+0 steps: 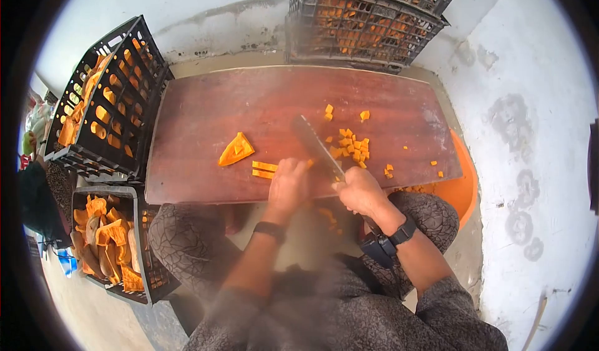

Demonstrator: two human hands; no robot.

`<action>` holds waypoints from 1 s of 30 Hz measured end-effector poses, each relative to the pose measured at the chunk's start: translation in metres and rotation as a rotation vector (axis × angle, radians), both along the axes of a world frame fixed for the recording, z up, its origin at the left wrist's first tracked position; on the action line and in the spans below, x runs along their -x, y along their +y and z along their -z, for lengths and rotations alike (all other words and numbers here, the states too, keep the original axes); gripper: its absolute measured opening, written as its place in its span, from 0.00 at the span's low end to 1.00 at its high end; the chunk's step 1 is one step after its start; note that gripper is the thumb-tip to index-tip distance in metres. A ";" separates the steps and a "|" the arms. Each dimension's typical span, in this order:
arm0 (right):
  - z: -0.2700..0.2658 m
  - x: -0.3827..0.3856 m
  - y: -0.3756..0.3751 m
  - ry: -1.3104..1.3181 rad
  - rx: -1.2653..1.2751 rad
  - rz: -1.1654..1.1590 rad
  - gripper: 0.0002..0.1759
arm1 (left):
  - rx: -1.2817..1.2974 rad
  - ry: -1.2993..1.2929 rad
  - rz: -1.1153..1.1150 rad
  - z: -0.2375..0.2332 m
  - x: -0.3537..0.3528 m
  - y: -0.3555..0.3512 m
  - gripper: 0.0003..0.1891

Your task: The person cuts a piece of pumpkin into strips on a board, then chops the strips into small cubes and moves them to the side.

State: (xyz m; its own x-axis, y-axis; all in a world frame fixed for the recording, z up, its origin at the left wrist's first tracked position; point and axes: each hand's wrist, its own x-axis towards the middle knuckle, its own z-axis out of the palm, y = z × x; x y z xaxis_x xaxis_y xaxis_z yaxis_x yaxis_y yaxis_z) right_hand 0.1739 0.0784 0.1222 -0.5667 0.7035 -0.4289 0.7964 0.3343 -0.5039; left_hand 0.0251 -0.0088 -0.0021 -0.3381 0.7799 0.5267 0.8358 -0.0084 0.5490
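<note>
My right hand (362,190) is wrapped round the handle of a knife (320,146), whose broad blade slants up and left over the board and is partly blurred. My left hand (289,185) is closed on orange pumpkin strips (265,169) near the board's front edge. Two strip ends stick out to its left, and a bit of orange shows at its right, beside the blade. Small pumpkin cubes (355,148) lie in a loose heap right of the knife. A larger pumpkin wedge (236,149) rests farther left. How the fingers sit on the strips is partly hidden.
The reddish-brown board (206,101) spans before my knees. An orange tub (465,176) stands beneath its right end. At left are an upper black crate (118,101) and a lower crate (142,245) of pumpkin pieces; stacked crates (368,23) stand behind. A white wall (530,101) closes the right.
</note>
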 end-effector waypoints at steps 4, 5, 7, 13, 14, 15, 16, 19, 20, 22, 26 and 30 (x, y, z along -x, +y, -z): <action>-0.006 -0.004 -0.010 -0.038 -0.008 -0.007 0.19 | 0.025 0.015 0.008 -0.004 0.000 0.001 0.11; -0.005 -0.006 -0.011 -0.044 -0.044 -0.036 0.19 | 0.048 0.014 0.008 -0.004 0.000 0.001 0.11; -0.003 -0.006 -0.013 -0.049 -0.083 -0.067 0.19 | 0.049 0.018 0.005 -0.002 0.000 0.002 0.13; -0.005 -0.009 -0.011 -0.062 -0.161 -0.156 0.19 | 0.092 0.024 0.004 -0.005 0.000 0.001 0.13; -0.009 -0.008 -0.010 -0.071 -0.106 -0.140 0.19 | 0.106 0.032 -0.002 -0.005 0.000 0.001 0.13; -0.011 -0.007 -0.009 -0.080 -0.050 -0.124 0.18 | 0.104 0.033 -0.002 -0.006 0.000 0.001 0.13; -0.012 -0.006 -0.008 -0.079 -0.051 -0.124 0.18 | 0.086 0.021 0.005 -0.008 0.000 0.001 0.12; -0.015 -0.001 -0.003 -0.103 0.136 -0.015 0.18 | 0.056 0.011 0.016 -0.010 0.000 0.001 0.10; -0.017 0.001 -0.002 -0.140 0.158 -0.037 0.17 | 0.047 0.012 0.019 -0.010 0.000 0.001 0.09; -0.018 0.004 0.001 -0.180 0.181 -0.059 0.15 | 0.045 0.003 0.021 -0.010 0.000 0.001 0.09; -0.017 0.017 0.009 -0.236 0.169 -0.130 0.12 | 0.047 -0.031 0.027 -0.015 -0.001 0.000 0.09; 0.001 0.016 0.000 -0.194 -0.221 -0.286 0.13 | 0.045 -0.021 0.048 -0.016 -0.002 -0.001 0.11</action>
State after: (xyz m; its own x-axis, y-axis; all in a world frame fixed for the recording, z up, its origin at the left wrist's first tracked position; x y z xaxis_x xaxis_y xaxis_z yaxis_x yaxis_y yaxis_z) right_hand 0.1576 0.0781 0.1211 -0.6760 0.6166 -0.4035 0.7291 0.6392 -0.2447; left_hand 0.0268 -0.0095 0.0138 -0.3105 0.8184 0.4836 0.8231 -0.0230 0.5674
